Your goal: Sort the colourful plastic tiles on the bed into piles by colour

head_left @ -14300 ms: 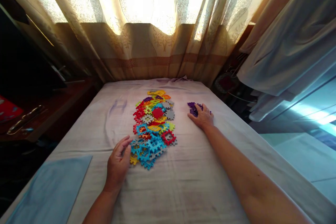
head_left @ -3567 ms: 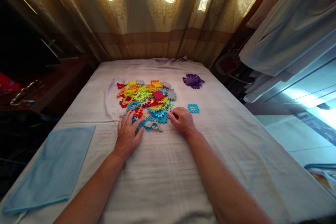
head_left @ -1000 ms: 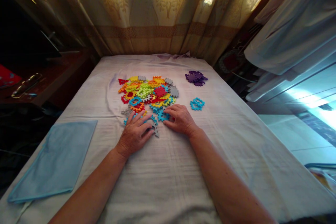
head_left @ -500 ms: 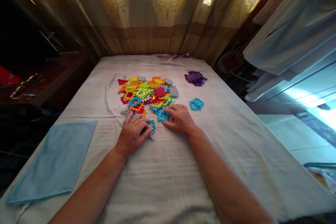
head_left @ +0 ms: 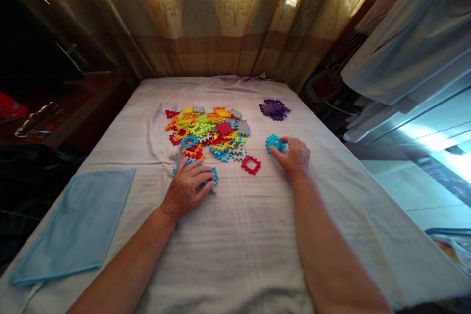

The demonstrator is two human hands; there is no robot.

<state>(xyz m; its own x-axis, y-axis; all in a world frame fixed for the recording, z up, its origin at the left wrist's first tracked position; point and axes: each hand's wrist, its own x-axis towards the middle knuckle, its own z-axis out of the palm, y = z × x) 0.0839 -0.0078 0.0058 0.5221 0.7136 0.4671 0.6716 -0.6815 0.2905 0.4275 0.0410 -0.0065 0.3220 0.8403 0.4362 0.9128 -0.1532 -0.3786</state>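
My right hand (head_left: 295,156) is at a small group of blue notched tiles (head_left: 273,142), pinching a blue tile between thumb and fingers. Over more blue tiles (head_left: 215,176) by the near edge of the mixed pile, my left hand (head_left: 187,181) has its fingers curled, covering most of them. The pile of interlocking plastic tiles (head_left: 202,128) mixes red, orange, yellow, green, grey and blue. A red square frame tile (head_left: 250,165) lies apart between my hands, with a light grey window tile (head_left: 238,154) just behind it.
A heap of purple tiles (head_left: 274,109) sits towards the back right of the cloth-covered table (head_left: 250,255). On the left lies a light blue cloth bag (head_left: 77,225). Curtains (head_left: 228,19) hang behind the table, and a dark cabinet (head_left: 84,103) stands at the left.
My right hand has moved right with a blue window tile, from the pile's edge to the small blue group. The red frame and grey tile are now uncovered. My left hand stays almost still.
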